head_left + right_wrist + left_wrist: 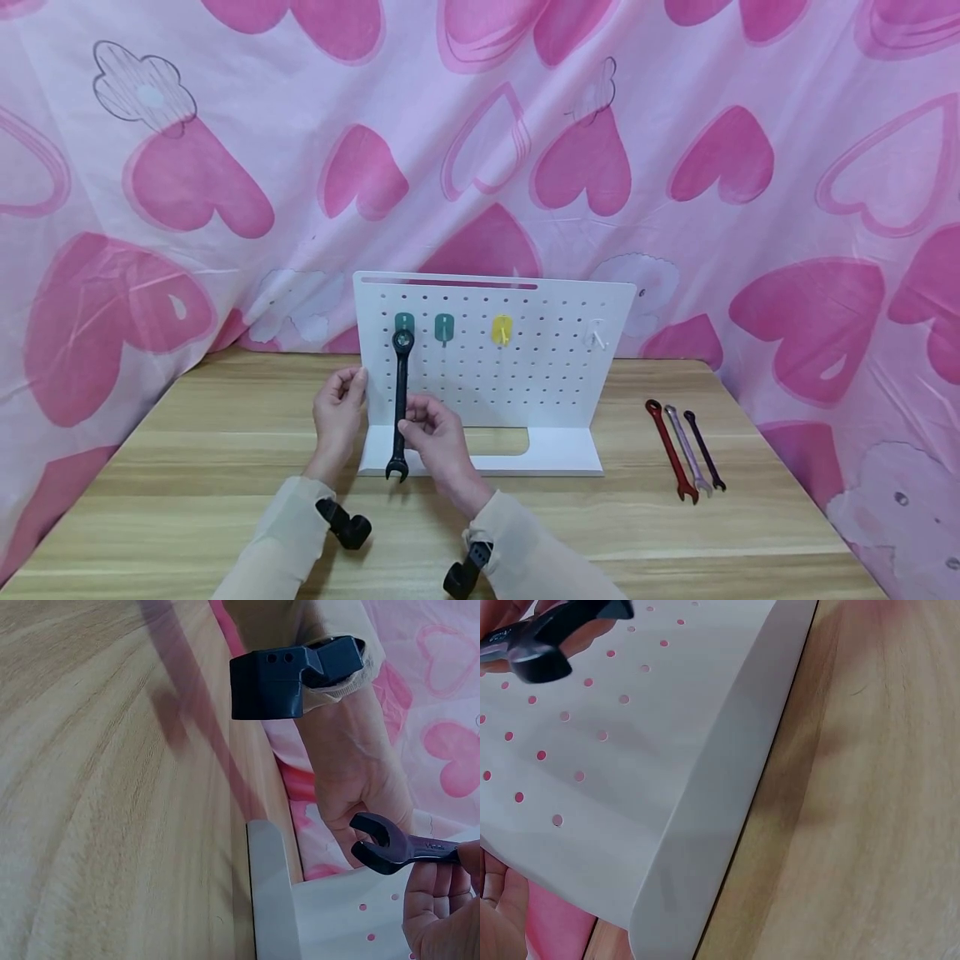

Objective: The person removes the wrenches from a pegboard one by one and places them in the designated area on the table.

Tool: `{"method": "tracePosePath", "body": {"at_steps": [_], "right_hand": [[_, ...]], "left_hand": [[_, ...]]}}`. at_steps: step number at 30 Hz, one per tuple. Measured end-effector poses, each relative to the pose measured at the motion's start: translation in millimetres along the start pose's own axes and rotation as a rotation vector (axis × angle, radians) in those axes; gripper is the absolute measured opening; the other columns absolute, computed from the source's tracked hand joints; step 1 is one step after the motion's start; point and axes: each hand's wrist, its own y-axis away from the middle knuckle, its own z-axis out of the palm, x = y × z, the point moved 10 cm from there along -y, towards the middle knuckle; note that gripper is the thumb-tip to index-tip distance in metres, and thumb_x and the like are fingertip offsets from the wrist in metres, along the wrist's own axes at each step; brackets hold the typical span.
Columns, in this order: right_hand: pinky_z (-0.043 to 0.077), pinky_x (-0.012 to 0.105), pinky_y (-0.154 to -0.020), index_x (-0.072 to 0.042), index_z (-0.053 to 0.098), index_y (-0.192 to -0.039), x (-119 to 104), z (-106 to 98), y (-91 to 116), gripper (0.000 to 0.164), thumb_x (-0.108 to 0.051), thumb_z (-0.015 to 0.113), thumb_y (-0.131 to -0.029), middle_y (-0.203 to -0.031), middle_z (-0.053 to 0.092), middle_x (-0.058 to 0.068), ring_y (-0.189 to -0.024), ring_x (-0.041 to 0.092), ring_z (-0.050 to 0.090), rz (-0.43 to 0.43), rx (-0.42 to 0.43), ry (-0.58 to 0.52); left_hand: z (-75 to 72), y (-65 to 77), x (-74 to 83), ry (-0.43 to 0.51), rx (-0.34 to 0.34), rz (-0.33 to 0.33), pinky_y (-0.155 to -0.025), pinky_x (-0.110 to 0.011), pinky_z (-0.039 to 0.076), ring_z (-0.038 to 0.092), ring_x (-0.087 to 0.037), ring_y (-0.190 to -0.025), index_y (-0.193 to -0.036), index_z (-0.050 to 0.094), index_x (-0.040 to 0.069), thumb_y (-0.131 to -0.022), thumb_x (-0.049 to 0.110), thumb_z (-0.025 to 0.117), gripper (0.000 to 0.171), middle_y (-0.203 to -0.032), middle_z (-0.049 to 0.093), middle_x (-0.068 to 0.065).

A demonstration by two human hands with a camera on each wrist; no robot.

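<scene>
My right hand (438, 442) pinches a black combination wrench (401, 392) by its lower shaft, in front of a white pegboard (480, 392). The wrench hangs nearly vertical, ring end up, its ring overlapping the leftmost green hook (405, 320) in the head view. Its open-jaw end (382, 844) points down, close to the camera in the right wrist view, with the right fingers (435, 896) curled behind the shaft. At the board's left edge, my left hand (339, 421) grips the side between thumb and fingers.
Another green hook (444, 327), a yellow hook (502, 331) and a white hook (597, 335) sit along the board. To the right on the wooden table (225, 467) lie a red wrench (671, 454), a silver wrench (687, 450) and a smaller dark wrench (705, 450). A heart-patterned pink cloth (480, 125) hangs behind.
</scene>
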Motion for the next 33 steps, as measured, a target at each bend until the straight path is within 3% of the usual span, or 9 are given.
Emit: {"method": "tracePosePath", "body": {"at_steps": [11, 33], "right_hand": [[0.056, 0.03, -0.077, -0.007, 0.063, -0.109, 0, 0, 3, 0.027, 0.004, 0.062, -0.084, -0.094, 0.061, 0.004, -0.08, 0.011, 0.059, 0.014, 0.002, -0.005], [0.056, 0.028, -0.075, -0.007, 0.062, -0.112, -5, 1, 12, 0.029, 0.002, 0.062, -0.084, -0.096, 0.06, 0.004, -0.08, 0.011, 0.059, 0.022, -0.022, -0.019]], "left_hand": [[-1.7, -1.2, 0.4, 0.006, 0.032, 0.009, -0.066, -0.011, 0.046, 0.049, -0.01, -0.082, -0.107, 0.06, 0.01, -0.092, 0.041, 0.055, 0.035, -0.094, 0.057, 0.002], [-1.6, -0.2, 0.6, -0.011, 0.041, -0.006, -0.068, -0.009, 0.046, 0.05, -0.012, -0.086, -0.109, 0.06, 0.011, -0.093, 0.044, 0.053, 0.037, -0.099, 0.058, 0.0]]}}
